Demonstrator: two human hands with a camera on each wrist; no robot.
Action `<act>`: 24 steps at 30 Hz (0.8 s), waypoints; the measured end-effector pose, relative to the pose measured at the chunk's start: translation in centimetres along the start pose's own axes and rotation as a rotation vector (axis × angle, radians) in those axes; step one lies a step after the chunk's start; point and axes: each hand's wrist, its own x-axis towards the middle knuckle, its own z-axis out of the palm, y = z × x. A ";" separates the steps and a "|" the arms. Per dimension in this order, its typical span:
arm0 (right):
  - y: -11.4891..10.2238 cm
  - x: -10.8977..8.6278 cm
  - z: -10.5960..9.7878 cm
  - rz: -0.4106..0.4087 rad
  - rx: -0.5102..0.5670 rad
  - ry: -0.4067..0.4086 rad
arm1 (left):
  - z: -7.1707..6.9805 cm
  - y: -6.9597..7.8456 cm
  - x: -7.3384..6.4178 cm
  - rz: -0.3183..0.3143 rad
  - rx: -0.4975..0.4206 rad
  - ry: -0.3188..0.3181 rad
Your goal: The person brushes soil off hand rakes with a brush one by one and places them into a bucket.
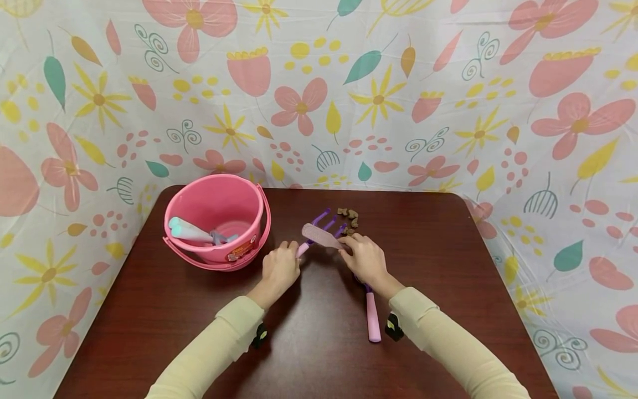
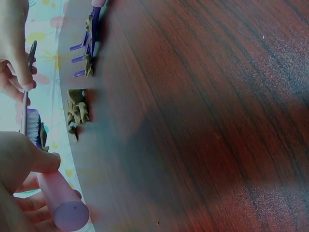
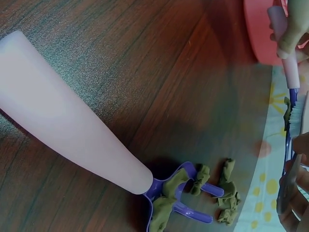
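My left hand [image 1: 281, 269] grips the pink handle [image 2: 60, 198] of a toy garden fork with purple tines [image 1: 324, 219]. In my right hand [image 1: 366, 259] is a brush [image 1: 321, 236] with a pale pink back, its white bristles [image 3: 296, 118] facing the fork's head. A lump of olive-brown clay [image 3: 287, 113] clings to the fork beside the bristles. Below my right hand lies a second fork, its pink handle [image 1: 372, 318] pointing toward me and its purple head [image 3: 193, 212] smeared with clay. My right forearm and hand partly cover that head in the head view.
Crumbled clay pieces [image 1: 353, 215] lie on the dark wooden table [image 1: 319, 332] beyond the hands. At the back left stands a pink bucket [image 1: 211, 256] with its handle down, holding tools with white and turquoise handles [image 1: 189, 230]. A flowered cloth [image 1: 319, 111] hangs behind the table.
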 end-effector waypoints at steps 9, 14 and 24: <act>0.3 -0.1 -0.2 0.021 0.034 -0.003 | -0.3 0.0 0.1 0.005 0.012 0.001; 0.7 -0.1 -0.1 0.073 0.048 -0.025 | -0.3 0.0 0.1 0.003 0.018 -0.001; 1.5 -0.3 -0.6 0.078 -0.024 0.007 | -0.3 -0.3 -0.2 -0.002 0.016 0.003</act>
